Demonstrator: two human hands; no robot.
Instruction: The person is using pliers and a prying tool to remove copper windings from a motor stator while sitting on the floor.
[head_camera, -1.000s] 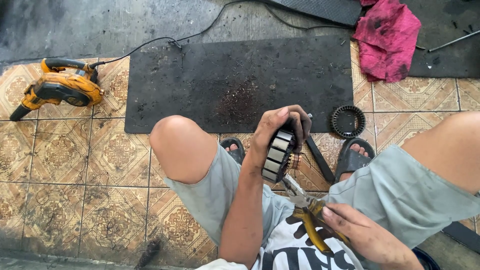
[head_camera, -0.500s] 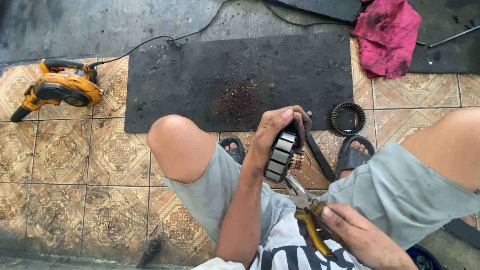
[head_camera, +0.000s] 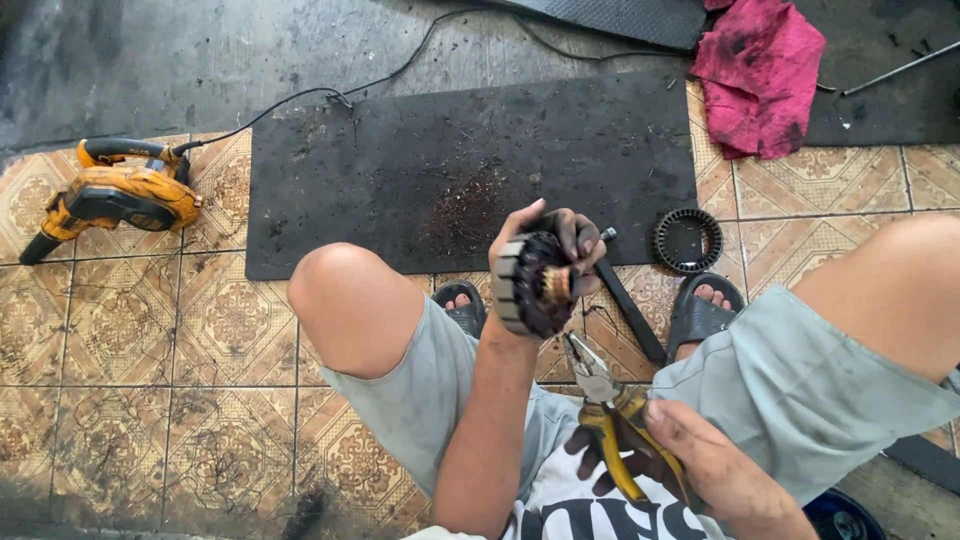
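— What do the hands hold?
— The left hand (head_camera: 540, 262) grips a round motor stator (head_camera: 527, 285) above the knees; just below it, the right hand (head_camera: 690, 462) clasps yellow-handled pliers (head_camera: 608, 405).

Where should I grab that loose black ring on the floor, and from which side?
Probably the near rim of the black ring, taken from above with a finger inside and the thumb outside. It lies flat on a tile beside the mat, open in the middle, so the rim is the only raised part. Come from the sandal side; the black bar lies to its left.
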